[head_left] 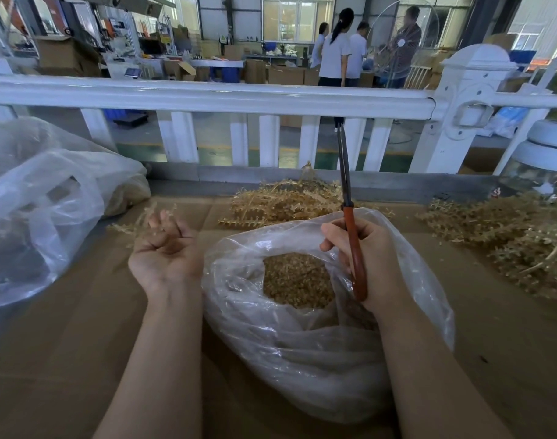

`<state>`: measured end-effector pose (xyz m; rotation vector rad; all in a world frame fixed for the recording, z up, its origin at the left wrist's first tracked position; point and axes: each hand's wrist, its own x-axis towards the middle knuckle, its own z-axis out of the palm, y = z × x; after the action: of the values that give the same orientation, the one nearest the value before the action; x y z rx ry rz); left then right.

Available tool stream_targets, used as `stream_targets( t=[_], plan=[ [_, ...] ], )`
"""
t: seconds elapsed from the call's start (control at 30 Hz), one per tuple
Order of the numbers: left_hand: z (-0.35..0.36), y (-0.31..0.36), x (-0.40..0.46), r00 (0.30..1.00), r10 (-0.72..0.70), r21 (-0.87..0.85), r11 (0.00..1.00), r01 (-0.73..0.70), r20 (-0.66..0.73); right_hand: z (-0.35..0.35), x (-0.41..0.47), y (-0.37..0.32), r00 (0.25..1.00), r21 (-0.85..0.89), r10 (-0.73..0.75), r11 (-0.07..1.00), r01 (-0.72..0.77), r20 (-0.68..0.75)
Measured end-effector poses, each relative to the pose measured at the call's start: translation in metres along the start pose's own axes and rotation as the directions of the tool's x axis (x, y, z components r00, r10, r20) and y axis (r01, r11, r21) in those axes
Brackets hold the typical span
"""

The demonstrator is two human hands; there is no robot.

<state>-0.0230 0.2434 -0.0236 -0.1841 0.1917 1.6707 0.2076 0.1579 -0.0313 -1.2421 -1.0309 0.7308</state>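
Shears: the shears (347, 204) stand nearly upright in the right grip (366, 258). Their long axis runs from the orange handle low in the palm up to the dark blades.
Pointing: the tips point up and away from the grip, leaning slightly left, and end in front of the white rail (207, 96).
Right grip: clenched around the shears' handle, thumb to the left of it.
Left grip: the left grip (166, 251) lies palm up, with curled fingers pinching a pale sprig (144, 217) that sticks out to its left.
Between the grips: an open clear bag (302, 359) on the cardboard surface (81, 359), holding tan cut bits (297, 280).
Beyond the grips: a heap of golden sprigs (280, 201), with a second heap (508, 236) to the right of the right grip.
Hard to see: the left fingertips and the sprig are blurred. Only one handle shows, as the palm covers the rest. The blades read as one dark strip.
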Motion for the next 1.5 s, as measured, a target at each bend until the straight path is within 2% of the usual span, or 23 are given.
stream_targets(
  t=[0.17, 0.3, 0.4, 0.47, 0.57, 0.6, 0.67, 0.7, 0.77, 0.8, 0.83, 0.9, 1.0, 1.1, 1.2, 1.33, 1.4, 1.5],
  plan=[
    [-0.004, 0.000, 0.006, 0.988, -0.021, 0.063, 0.998, 0.031, -0.153, -0.001, 0.001, 0.001, 1.000, 0.003, 0.008, 1.000, -0.008, -0.006],
    [-0.006, 0.001, 0.007, 0.986, -0.062, 0.087, 0.993, 0.076, -0.153, 0.000, 0.001, 0.000, 1.000, 0.004, -0.001, 1.000, 0.001, -0.008],
    [-0.006, -0.005, 0.006, 0.983, -0.133, 0.317, 0.934, 0.167, -0.128, 0.000, 0.001, 0.001, 1.000, -0.011, -0.008, 1.000, 0.008, -0.009],
    [-0.004, -0.013, 0.005, 0.983, -0.146, 0.538, 0.823, 0.181, -0.108, 0.000, 0.000, 0.000, 1.000, -0.014, -0.017, 1.000, 0.017, 0.003],
    [-0.004, -0.029, -0.001, 0.996, -0.085, 0.829, 0.557, 0.045, 0.003, 0.001, 0.000, 0.001, 1.000, -0.010, -0.025, 1.000, 0.025, 0.014],
    [-0.005, -0.036, -0.005, 0.995, -0.074, 0.904, 0.427, -0.024, 0.061, 0.000, 0.000, 0.002, 1.000, -0.013, -0.026, 1.000, 0.026, 0.010],
    [-0.012, -0.047, -0.012, 0.978, -0.098, 0.980, 0.095, -0.176, 0.185, 0.000, 0.001, 0.003, 1.000, -0.015, -0.018, 1.000, 0.018, 0.002],
    [-0.016, -0.052, -0.013, 0.961, -0.132, 0.961, -0.102, -0.258, 0.244, 0.000, 0.001, 0.003, 1.000, -0.019, -0.013, 1.000, 0.013, 0.002],
    [-0.020, -0.060, -0.010, 0.924, -0.223, 0.781, -0.494, -0.382, 0.311, 0.000, 0.002, 0.004, 1.000, -0.046, -0.008, 0.999, 0.007, -0.001],
    [-0.021, -0.062, -0.008, 0.921, -0.243, 0.688, -0.612, -0.390, 0.306, 0.000, 0.002, 0.004, 1.000, -0.058, -0.006, 0.998, 0.006, -0.001],
    [-0.020, -0.063, -0.007, 0.925, -0.247, 0.644, -0.665, -0.379, 0.290, 0.000, 0.002, 0.005, 1.000, -0.062, -0.003, 0.998, 0.003, 0.003],
    [-0.020, -0.064, -0.005, 0.927, -0.251, 0.636, -0.675, -0.374, 0.278, 0.001, 0.002, 0.005, 1.000, -0.069, -0.002, 0.998, 0.003, 0.009],
    [-0.023, -0.064, -0.006, 0.914, -0.248, 0.656, -0.638, -0.403, 0.320, 0.001, 0.002, 0.006, 1.000, -0.080, -0.005, 0.997, 0.005, 0.001],
    [-0.025, -0.063, -0.008, 0.896, -0.176, 0.692, -0.580, -0.429, 0.408, 0.001, 0.003, 0.006, 1.000, -0.072, -0.006, 0.997, 0.006, 0.000],
    [-0.023, -0.063, -0.010, 0.896, -0.142, 0.762, -0.481, -0.433, 0.420, 0.002, 0.002, 0.007, 1.000, -0.074, -0.003, 0.997, 0.003, -0.002],
    [-0.022, -0.063, -0.011, 0.885, -0.122, 0.788, -0.413, -0.458, 0.450, 0.003, 0.002, 0.006, 1.000, -0.081, 0.003, 0.997, -0.003, -0.004],
    [-0.021, -0.063, -0.012, 0.878, -0.112, 0.828, -0.297, -0.476, 0.465, 0.003, 0.002, 0.006, 1.000, -0.081, 0.005, 0.997, -0.005, -0.001],
    [-0.016, -0.061, -0.017, 0.857, -0.146, 0.866, -0.005, -0.500, 0.493, 0.003, 0.002, 0.005, 1.000, -0.080, 0.009, 0.997, -0.009, 0.005]
  ],
)
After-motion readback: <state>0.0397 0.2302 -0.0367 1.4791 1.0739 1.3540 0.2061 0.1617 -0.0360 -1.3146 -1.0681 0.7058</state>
